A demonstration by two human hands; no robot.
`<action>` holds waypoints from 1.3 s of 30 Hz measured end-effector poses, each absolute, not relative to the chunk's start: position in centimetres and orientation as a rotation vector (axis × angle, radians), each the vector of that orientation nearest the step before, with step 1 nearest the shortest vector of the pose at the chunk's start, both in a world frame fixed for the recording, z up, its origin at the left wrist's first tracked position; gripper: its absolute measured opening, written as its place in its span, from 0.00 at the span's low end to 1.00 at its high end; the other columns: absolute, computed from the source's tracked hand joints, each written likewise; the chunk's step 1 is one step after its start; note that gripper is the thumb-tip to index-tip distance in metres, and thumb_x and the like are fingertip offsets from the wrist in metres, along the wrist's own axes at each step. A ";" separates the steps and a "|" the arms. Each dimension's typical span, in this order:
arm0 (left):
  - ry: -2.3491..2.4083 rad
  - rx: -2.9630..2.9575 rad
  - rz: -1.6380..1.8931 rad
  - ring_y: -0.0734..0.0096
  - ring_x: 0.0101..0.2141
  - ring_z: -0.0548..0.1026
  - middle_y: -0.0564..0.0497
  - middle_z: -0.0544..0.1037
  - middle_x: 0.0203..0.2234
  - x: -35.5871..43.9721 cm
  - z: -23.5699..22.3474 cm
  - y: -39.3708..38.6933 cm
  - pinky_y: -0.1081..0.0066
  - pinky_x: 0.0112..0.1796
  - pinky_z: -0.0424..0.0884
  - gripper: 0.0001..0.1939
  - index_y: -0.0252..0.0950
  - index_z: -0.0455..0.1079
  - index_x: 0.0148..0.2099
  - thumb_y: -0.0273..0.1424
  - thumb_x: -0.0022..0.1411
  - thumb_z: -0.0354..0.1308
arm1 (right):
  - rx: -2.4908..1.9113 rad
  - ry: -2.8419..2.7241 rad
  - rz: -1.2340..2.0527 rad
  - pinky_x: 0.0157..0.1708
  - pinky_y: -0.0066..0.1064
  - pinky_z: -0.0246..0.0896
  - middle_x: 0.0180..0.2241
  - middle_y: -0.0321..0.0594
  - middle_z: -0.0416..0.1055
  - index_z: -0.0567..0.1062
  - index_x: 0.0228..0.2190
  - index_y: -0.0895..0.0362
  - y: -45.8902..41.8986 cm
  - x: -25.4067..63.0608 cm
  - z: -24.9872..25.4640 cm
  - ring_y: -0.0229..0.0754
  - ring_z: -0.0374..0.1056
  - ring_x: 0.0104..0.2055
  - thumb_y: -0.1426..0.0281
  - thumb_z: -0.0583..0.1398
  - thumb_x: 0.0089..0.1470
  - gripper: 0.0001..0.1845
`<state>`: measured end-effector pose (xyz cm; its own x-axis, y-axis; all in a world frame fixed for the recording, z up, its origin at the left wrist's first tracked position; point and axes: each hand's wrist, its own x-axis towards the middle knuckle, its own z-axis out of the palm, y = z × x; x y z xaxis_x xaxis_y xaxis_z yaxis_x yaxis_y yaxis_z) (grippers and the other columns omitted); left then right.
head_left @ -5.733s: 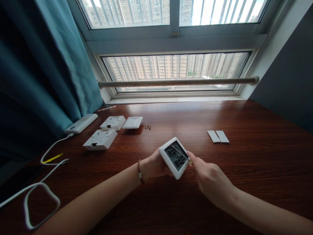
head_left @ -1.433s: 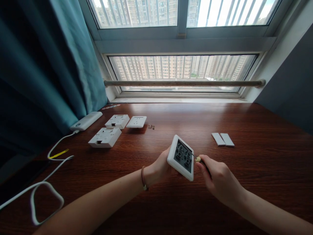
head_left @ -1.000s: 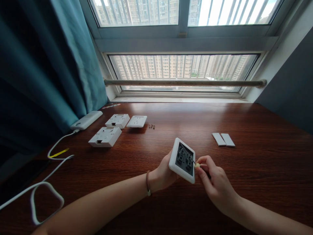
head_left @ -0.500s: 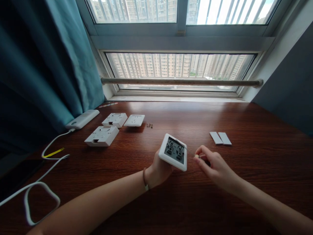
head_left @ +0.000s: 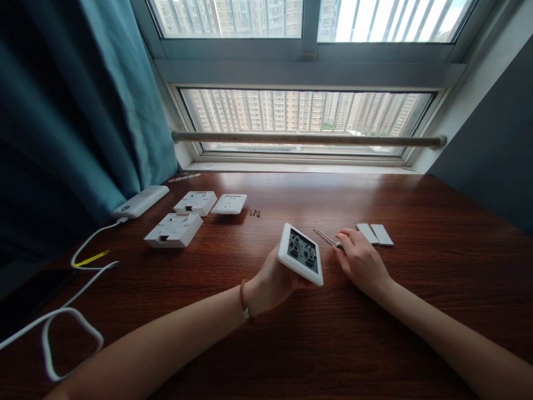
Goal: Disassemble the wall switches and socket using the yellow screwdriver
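Note:
My left hand [head_left: 272, 280] grips a white switch panel [head_left: 300, 261] from behind, holding it tilted above the wooden table [head_left: 437, 289]. Its dark inner mechanism faces me. My right hand [head_left: 361, 261] rests low on the table to the right of the panel, fingers closed round the handle of a small screwdriver [head_left: 326, 238]. The thin metal shaft points up and left, lying on or just above the wood. Two white rocker covers [head_left: 375, 234] lie just beyond my right hand.
At the back left lie two white back boxes [head_left: 173, 230] [head_left: 195, 203], a white socket plate [head_left: 229, 204] and a few small screws [head_left: 255, 212]. A white power bank [head_left: 140, 201] with a white cable [head_left: 70, 316] sits by the teal curtain [head_left: 75, 122]. The window sill [head_left: 300, 166] borders the far edge.
My right hand drew the screwdriver out of the panel and moved right and away, down to the table near the rocker covers. The left hand kept the panel, tilting it slightly.

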<state>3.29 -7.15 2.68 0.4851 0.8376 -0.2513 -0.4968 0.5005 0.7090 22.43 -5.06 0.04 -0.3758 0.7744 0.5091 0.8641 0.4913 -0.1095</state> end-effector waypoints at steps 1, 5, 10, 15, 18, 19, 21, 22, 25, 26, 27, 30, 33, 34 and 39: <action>0.679 0.616 0.876 0.71 0.24 0.69 0.50 0.71 0.25 3.4 2.6 -7.2 0.71 0.25 0.65 0.16 0.33 0.65 0.33 0.42 0.56 0.48 | -1.182 -2.224 -0.140 0.44 0.38 0.59 0.41 0.51 0.66 0.66 0.41 0.63 -5.7 22.1 0.5 0.48 0.62 0.44 0.72 0.53 0.53 0.12; 0.852 0.726 0.927 0.77 0.19 0.65 0.53 0.67 0.19 3.9 1.9 -7.2 0.75 0.21 0.61 0.19 0.33 0.62 0.30 0.45 0.56 0.46 | -0.812 -2.279 0.152 0.46 0.33 0.61 0.43 0.50 0.67 0.65 0.45 0.63 -8.6 20.4 2.1 0.44 0.63 0.46 0.71 0.57 0.50 0.19; 0.925 0.892 0.944 0.79 0.20 0.62 0.55 0.65 0.20 4.2 1.2 -7.5 0.78 0.21 0.60 0.18 0.34 0.60 0.30 0.46 0.57 0.45 | -0.790 -2.254 0.104 0.45 0.34 0.63 0.42 0.52 0.70 0.68 0.42 0.64 -9.8 19.6 1.9 0.46 0.65 0.45 0.79 0.55 0.48 0.16; 0.952 0.905 0.888 0.79 0.20 0.62 0.54 0.66 0.21 4.3 1.2 -7.5 0.79 0.20 0.59 0.21 0.33 0.60 0.29 0.48 0.55 0.45 | -0.801 -2.211 0.116 0.41 0.33 0.66 0.39 0.53 0.72 0.69 0.41 0.65 -10.2 19.5 1.5 0.46 0.69 0.41 0.79 0.54 0.48 0.15; 0.964 0.928 0.799 0.79 0.19 0.63 0.53 0.66 0.21 4.0 1.5 -6.7 0.79 0.19 0.59 0.25 0.33 0.60 0.30 0.51 0.56 0.40 | -0.851 -2.209 0.238 0.41 0.32 0.65 0.37 0.50 0.72 0.70 0.40 0.63 -10.4 19.4 1.8 0.44 0.69 0.40 0.79 0.54 0.50 0.13; 0.961 0.956 0.773 0.79 0.19 0.63 0.52 0.66 0.21 3.9 1.6 -6.4 0.78 0.19 0.59 0.25 0.33 0.60 0.31 0.51 0.55 0.40 | -0.876 -2.198 0.288 0.41 0.31 0.64 0.37 0.48 0.72 0.69 0.40 0.62 -10.3 19.4 2.0 0.43 0.69 0.40 0.78 0.53 0.51 0.13; 0.950 1.050 0.733 0.78 0.20 0.66 0.52 0.68 0.23 3.6 2.2 -5.9 0.77 0.21 0.62 0.23 0.33 0.59 0.33 0.51 0.55 0.43 | -0.940 -2.150 0.382 0.40 0.30 0.64 0.37 0.46 0.72 0.69 0.39 0.61 -9.9 19.5 2.6 0.41 0.69 0.39 0.78 0.53 0.52 0.12; 0.941 1.106 0.716 0.76 0.21 0.68 0.51 0.69 0.24 3.4 2.4 -5.7 0.76 0.22 0.64 0.22 0.34 0.59 0.35 0.50 0.54 0.45 | -0.980 -2.121 0.422 0.37 0.29 0.64 0.35 0.44 0.72 0.70 0.38 0.60 -9.6 19.6 3.0 0.41 0.69 0.37 0.77 0.53 0.52 0.11; 0.962 1.321 0.723 0.70 0.28 0.72 0.47 0.72 0.32 3.1 3.1 -5.7 0.72 0.27 0.67 0.23 0.34 0.58 0.41 0.45 0.50 0.55 | -1.106 -2.065 0.536 0.30 0.28 0.64 0.28 0.40 0.72 0.71 0.33 0.58 -8.6 19.8 4.4 0.39 0.68 0.29 0.75 0.53 0.52 0.08; 1.003 1.399 0.753 0.69 0.30 0.72 0.46 0.72 0.34 3.0 3.1 -5.7 0.71 0.28 0.67 0.23 0.34 0.58 0.41 0.45 0.49 0.56 | -1.133 -2.066 0.581 0.29 0.28 0.64 0.27 0.40 0.72 0.72 0.31 0.58 -8.3 19.9 4.8 0.39 0.68 0.28 0.75 0.53 0.52 0.07; 1.059 1.477 0.790 0.67 0.31 0.72 0.45 0.72 0.34 2.8 3.2 -5.6 0.71 0.30 0.67 0.23 0.34 0.59 0.41 0.44 0.48 0.57 | -1.147 -2.069 0.634 0.30 0.29 0.64 0.27 0.40 0.72 0.72 0.29 0.58 -8.0 19.9 5.1 0.40 0.68 0.29 0.74 0.53 0.52 0.07; 1.223 1.646 0.840 0.67 0.32 0.72 0.46 0.73 0.32 2.3 3.5 -5.3 0.70 0.30 0.67 0.22 0.33 0.60 0.39 0.45 0.49 0.56 | -1.133 -2.036 0.858 0.34 0.30 0.65 0.30 0.41 0.74 0.73 0.30 0.59 -7.0 19.6 5.7 0.42 0.70 0.32 0.75 0.55 0.48 0.07; 1.299 1.737 0.812 0.69 0.26 0.72 0.47 0.74 0.30 1.7 4.4 -4.9 0.72 0.26 0.65 0.22 0.33 0.60 0.40 0.46 0.51 0.54 | -1.030 -1.947 1.131 0.37 0.30 0.66 0.34 0.41 0.74 0.73 0.35 0.59 -6.2 19.2 6.0 0.42 0.71 0.35 0.75 0.57 0.46 0.11; 1.312 1.762 0.799 0.70 0.25 0.71 0.47 0.74 0.29 1.5 4.8 -4.8 0.72 0.25 0.64 0.22 0.33 0.60 0.41 0.46 0.51 0.53 | -0.986 -1.919 1.205 0.38 0.31 0.66 0.34 0.41 0.74 0.73 0.36 0.59 -5.9 19.2 6.1 0.42 0.71 0.35 0.75 0.57 0.46 0.12; 1.412 1.866 0.783 0.68 0.24 0.71 0.48 0.73 0.25 1.5 6.3 -4.3 0.72 0.25 0.62 0.23 0.33 0.60 0.39 0.49 0.53 0.49 | -0.838 -1.759 1.419 0.42 0.34 0.66 0.36 0.41 0.74 0.71 0.41 0.59 -5.0 19.5 6.2 0.41 0.71 0.37 0.74 0.59 0.45 0.17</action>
<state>1.51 -4.33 6.28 0.2378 0.9688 0.0701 0.5727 -0.1981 0.7955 19.48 -4.97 6.17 -0.5336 0.8357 0.1303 0.0495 0.1847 -0.9816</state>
